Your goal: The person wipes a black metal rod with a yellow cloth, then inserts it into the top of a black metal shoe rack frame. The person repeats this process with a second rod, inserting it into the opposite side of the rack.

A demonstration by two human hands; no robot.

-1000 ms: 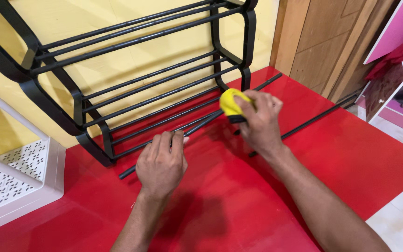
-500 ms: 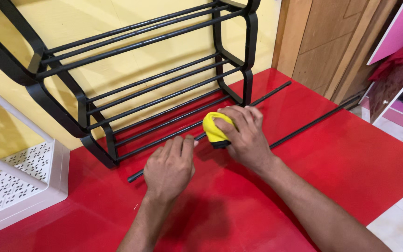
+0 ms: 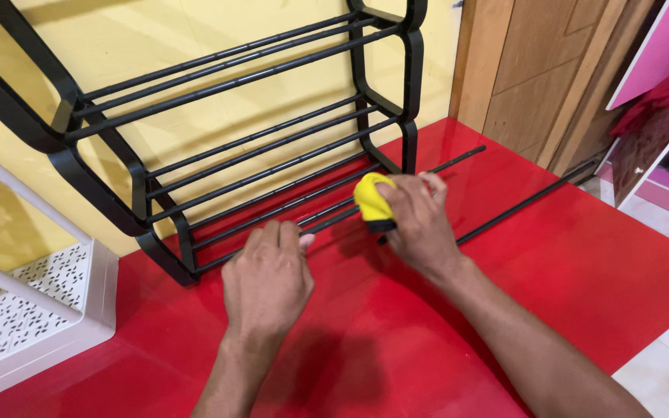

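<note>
Head view: yellow tape measure point(image 3: 372, 203) wrapped in right fingers point(image 3: 416, 203), left fingers point(image 3: 280, 236) pressed together on black rod point(image 3: 334, 217)

There is one view only, from the person's head, tilted steeply down and forward over the red floor point(image 3: 582, 255). It faces the yellow wall point(image 3: 195, 46) and the black rack point(image 3: 257, 155) leaning there, close in, with both forearms entering from the bottom edge.

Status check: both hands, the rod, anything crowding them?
Left hand pressing the black rod to the red floor. Right hand gripping a yellow tool at the rod. Black rack close behind; second rod alongside.
</note>
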